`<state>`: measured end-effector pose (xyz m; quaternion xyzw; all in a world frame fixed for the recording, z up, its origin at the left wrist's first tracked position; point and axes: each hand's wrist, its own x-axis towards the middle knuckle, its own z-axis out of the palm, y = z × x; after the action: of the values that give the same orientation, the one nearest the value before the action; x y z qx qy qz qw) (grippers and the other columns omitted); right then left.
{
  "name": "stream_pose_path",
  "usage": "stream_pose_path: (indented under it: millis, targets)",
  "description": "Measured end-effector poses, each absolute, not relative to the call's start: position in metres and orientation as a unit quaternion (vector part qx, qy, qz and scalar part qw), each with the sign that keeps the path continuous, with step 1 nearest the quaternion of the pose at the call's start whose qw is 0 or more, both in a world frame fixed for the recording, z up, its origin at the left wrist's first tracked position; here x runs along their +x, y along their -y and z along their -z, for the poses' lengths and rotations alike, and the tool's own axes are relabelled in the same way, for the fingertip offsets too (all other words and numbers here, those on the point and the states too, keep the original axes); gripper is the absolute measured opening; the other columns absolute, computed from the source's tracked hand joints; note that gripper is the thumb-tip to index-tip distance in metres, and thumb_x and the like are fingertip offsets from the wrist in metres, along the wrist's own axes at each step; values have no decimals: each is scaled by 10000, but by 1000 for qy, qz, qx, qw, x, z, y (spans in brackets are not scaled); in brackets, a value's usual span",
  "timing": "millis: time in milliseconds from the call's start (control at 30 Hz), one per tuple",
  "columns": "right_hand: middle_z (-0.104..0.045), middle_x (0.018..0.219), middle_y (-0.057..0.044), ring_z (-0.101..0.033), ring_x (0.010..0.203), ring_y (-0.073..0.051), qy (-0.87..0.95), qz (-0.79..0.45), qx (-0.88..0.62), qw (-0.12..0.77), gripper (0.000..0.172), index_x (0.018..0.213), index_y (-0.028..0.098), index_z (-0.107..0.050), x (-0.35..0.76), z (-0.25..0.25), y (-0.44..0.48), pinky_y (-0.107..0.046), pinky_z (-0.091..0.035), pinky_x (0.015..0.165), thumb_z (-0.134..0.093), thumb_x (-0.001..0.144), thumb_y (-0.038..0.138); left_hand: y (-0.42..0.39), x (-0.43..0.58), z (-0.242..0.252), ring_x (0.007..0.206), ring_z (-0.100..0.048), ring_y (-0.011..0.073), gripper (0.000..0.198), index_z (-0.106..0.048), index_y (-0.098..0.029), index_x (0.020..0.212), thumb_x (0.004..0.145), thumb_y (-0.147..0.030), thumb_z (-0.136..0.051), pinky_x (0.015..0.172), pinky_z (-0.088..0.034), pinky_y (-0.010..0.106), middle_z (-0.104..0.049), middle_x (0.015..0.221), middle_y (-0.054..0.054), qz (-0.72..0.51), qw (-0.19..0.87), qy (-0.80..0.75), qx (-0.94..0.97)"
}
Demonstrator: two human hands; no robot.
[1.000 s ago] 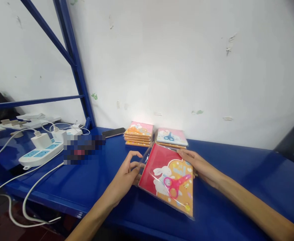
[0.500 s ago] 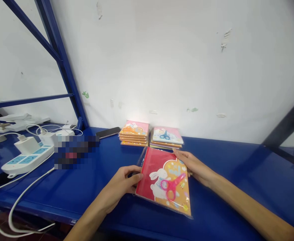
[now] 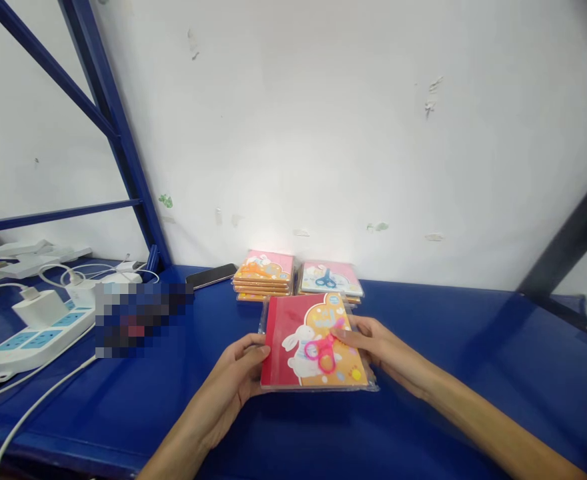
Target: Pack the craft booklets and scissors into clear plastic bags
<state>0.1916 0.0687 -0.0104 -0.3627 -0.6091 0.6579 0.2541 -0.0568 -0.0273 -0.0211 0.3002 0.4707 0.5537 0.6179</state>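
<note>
I hold a red and orange craft pack [image 3: 301, 337] in clear plastic, printed with a white rabbit and carrying pink scissors, just above the blue shelf [image 3: 423, 413]. My left hand [image 3: 236, 377] grips its left edge, thumb on top. My right hand [image 3: 373, 343] clasps the right edge, fingers over the cover. Behind it lie two stacks of like packs, an orange-topped stack [image 3: 265, 273] and a stack with blue scissors on top [image 3: 329, 279].
A black phone [image 3: 210, 275] lies by the wall left of the stacks. At the left, a white power strip [image 3: 23, 331] with chargers and trailing white cables. A blue shelf post [image 3: 118, 133] slants up at the left; a dark post [image 3: 568, 240] at the right.
The pack has turned from a slanted lie to square with me and come nearer the stacks. Both hands have closed in on its edges. The view has shifted right.
</note>
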Motion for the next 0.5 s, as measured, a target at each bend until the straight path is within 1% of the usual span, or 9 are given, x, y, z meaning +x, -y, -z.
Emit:
stream_pose_path:
  millis: [67, 100, 200, 300, 367, 500]
  targets:
    - [-775, 850, -73, -695, 620, -180, 607, -659, -367, 249, 577, 1158, 168, -696, 192, 11, -70, -266, -518, 533, -756, 803, 618, 28, -55, 20, 972, -757, 284, 287, -608, -190, 958, 785, -300, -809, 786, -634, 380, -784, 1051, 101, -550, 618, -473, 301]
    - [-778, 866, -76, -703, 636, -184, 604, -661, -369, 249, 576, 1159, 167, -695, 192, 11, -70, -267, -523, 541, -760, 801, 615, 29, -54, 19, 974, -757, 286, 283, -606, -193, 952, 783, -300, -807, 787, -634, 383, -784, 1049, 99, -551, 617, -474, 302]
    - [-784, 910, -83, -735, 747, -211, 590, -670, -369, 260, 543, 1141, 171, -701, 193, 11, -70, -304, -574, 670, -785, 794, 580, 30, -52, 17, 968, -759, 290, 284, -600, -199, 941, 776, -309, -805, 779, -632, 381, -786, 1030, 94, -551, 614, -476, 303]
    - [-788, 939, -91, -750, 849, -241, 577, -683, -363, 261, 536, 1146, 169, -704, 193, 11, -68, -354, -589, 801, -798, 791, 559, 29, -52, 17, 975, -756, 289, 266, -597, -198, 918, 777, -316, -789, 763, -622, 355, -783, 1027, 95, -542, 620, -476, 309]
    - [-791, 951, -92, -753, 902, -259, 570, -690, -364, 259, 555, 1170, 169, -699, 193, 12, -68, -377, -589, 842, -801, 787, 558, 28, -53, 18, 946, -757, 282, 268, -593, -195, 909, 770, -321, -784, 740, -616, 340, -780, 1022, 96, -534, 626, -477, 309]
    - [-794, 1003, -106, -756, 958, -279, 568, -688, -371, 256, 591, 1198, 169, -694, 192, 14, -68, -397, -590, 876, -798, 777, 570, 26, -55, 20, 861, -758, 258, 298, -585, -196, 923, 762, -344, -787, 706, -610, 333, -778, 987, 86, -524, 630, -479, 315]
